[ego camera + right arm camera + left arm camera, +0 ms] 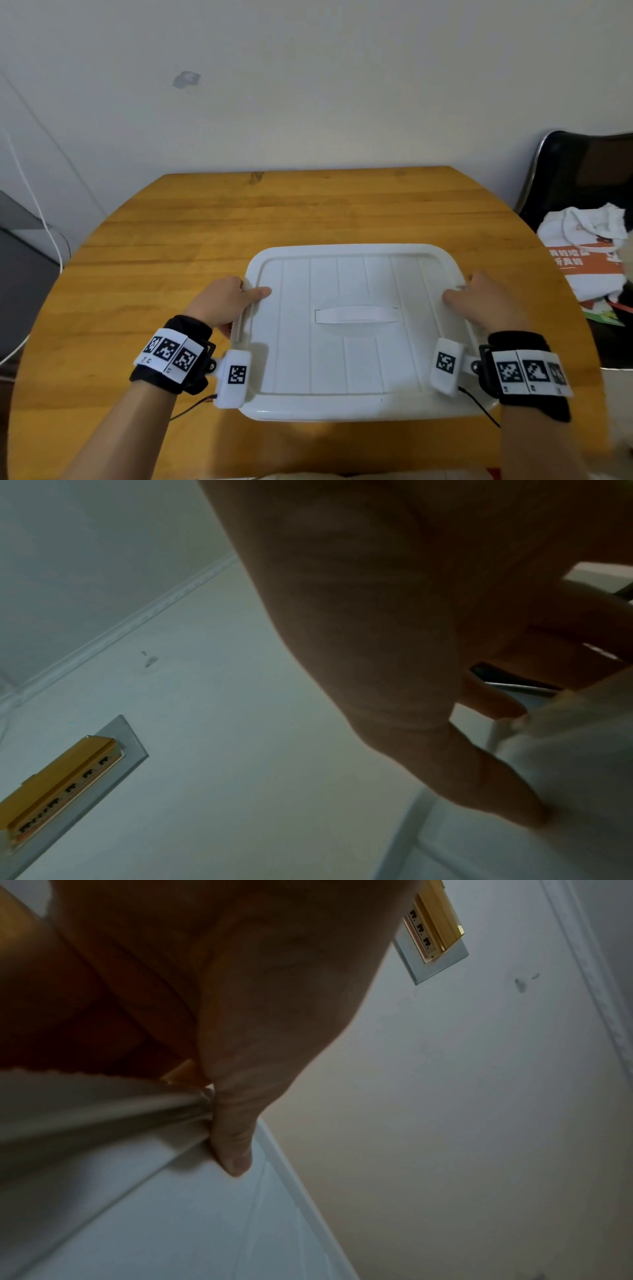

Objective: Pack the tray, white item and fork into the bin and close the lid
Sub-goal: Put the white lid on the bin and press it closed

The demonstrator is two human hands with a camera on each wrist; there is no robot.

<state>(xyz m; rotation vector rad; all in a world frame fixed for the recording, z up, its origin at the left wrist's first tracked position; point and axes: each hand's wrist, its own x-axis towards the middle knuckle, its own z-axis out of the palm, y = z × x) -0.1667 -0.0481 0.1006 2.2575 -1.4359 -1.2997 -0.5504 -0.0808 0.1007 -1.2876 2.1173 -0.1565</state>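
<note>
A white bin (pixel 342 413) stands on the wooden table (pixel 239 212) with its ribbed white lid (pixel 352 356) lying flat on top; a recessed handle (pixel 356 314) sits in the lid's middle. My left hand (pixel 226 301) grips the lid's left rim, thumb on top and fingers curled over the edge. My right hand (pixel 486 305) grips the right rim the same way. In the left wrist view the thumb (pixel 236 1139) presses on the lid (pixel 171 1218). The right wrist view shows the thumb (pixel 496 785) on the lid (pixel 479 853). Tray, white item and fork are out of sight.
The table's far half is bare wood up to the wall. A dark chair (pixel 582 171) at the right holds a white and orange bag (pixel 589 253). A white cable (pixel 34 205) and a grey unit (pixel 20 274) are at the left.
</note>
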